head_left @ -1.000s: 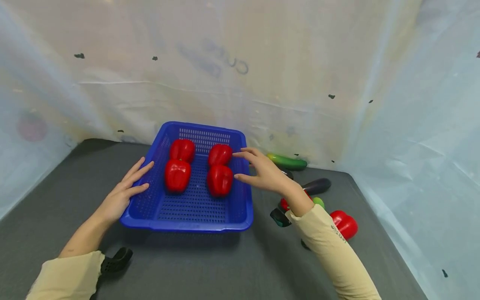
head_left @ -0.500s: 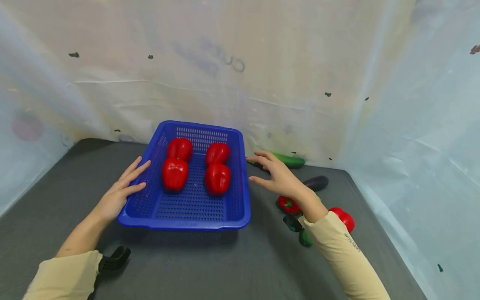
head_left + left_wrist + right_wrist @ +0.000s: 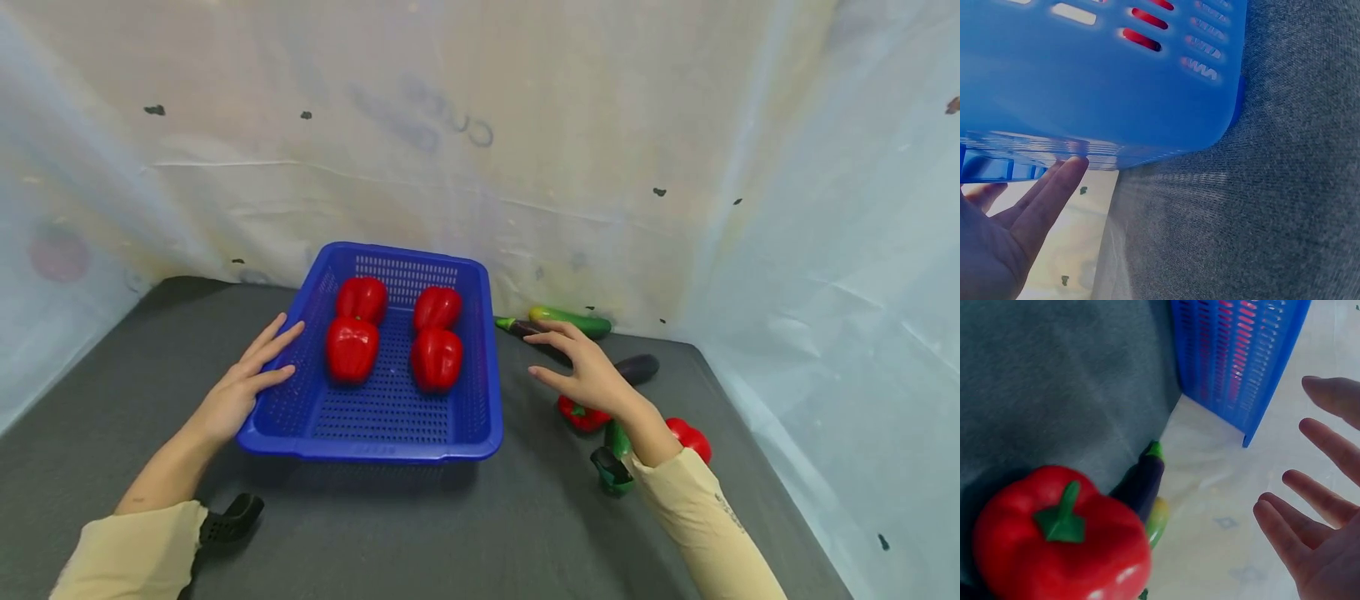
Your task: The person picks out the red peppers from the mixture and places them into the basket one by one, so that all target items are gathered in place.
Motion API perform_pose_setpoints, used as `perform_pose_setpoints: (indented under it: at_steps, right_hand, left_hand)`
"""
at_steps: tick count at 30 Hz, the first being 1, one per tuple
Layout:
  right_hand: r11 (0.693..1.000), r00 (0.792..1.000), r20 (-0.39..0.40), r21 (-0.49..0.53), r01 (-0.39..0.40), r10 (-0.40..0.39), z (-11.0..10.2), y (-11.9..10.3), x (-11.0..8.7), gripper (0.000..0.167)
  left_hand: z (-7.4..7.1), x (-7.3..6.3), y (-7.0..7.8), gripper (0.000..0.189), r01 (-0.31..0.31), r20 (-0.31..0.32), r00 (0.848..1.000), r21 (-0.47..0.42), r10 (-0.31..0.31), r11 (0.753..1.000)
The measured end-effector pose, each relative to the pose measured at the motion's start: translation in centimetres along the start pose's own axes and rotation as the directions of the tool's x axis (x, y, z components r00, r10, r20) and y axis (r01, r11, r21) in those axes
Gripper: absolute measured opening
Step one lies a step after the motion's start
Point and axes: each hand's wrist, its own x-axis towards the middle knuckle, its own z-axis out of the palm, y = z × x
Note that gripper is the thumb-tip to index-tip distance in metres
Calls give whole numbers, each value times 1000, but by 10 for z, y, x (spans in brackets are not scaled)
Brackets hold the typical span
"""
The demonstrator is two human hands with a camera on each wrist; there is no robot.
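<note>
In the head view a blue plastic basket [image 3: 375,450] stands on the dark table with several red bell peppers [image 3: 352,350] inside, in two columns. My left hand [image 3: 240,387] rests with extended fingers against its left side; the left wrist view shows fingertips [image 3: 1072,169] at the basket's wall. To the right of the basket my right hand [image 3: 588,371] hovers with spread fingers and holds nothing. Beneath and around it lie an eggplant [image 3: 513,325] and another red bell pepper [image 3: 577,415]. The right wrist view shows that bell pepper [image 3: 1110,537] close up, the eggplant [image 3: 1147,481] behind it.
A green cucumber [image 3: 577,322] with a yellowish end lies along the back wall sheet. A second eggplant [image 3: 639,367], a red bell pepper [image 3: 692,439] and a green vegetable [image 3: 618,437] lie around the right forearm, partly hidden. Plastic sheeting [image 3: 480,167] encloses the table's back and sides.
My right hand has moved right, away from the basket's right rim, over the loose vegetables. The left hand stays at the basket's left side, and the basket has hardly moved.
</note>
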Motion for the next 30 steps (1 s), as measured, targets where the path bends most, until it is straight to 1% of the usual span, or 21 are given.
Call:
perform_pose_setpoints:
  at_steps: [3, 9, 14, 23, 30]
  right_hand:
    - [1000, 1000, 4, 8, -26, 26, 0, 7, -6, 41]
    - [999, 999, -16, -2, -44, 44, 0, 21, -18, 37]
    - [999, 999, -6, -2, -52, 52, 2, 29, -25, 35]
    - [996, 997, 1, -20, -82, 82, 4, 36, -33, 33]
    - [998, 998, 5, -11, -68, 68, 5, 41, -39, 31]
  left_hand:
    - [1, 0, 0, 55, 0, -2, 1000, -5, 0, 1000]
    - [2, 1, 1, 55, 0, -3, 1000, 5, 0, 1000]
    - [0, 0, 2, 54, 7, -5, 1000, 14, -7, 1000]
    - [1, 0, 3, 54, 14, -10, 1000, 17, -13, 1000]
    - [3, -1, 4, 54, 11, -19, 1000, 28, -10, 1000]
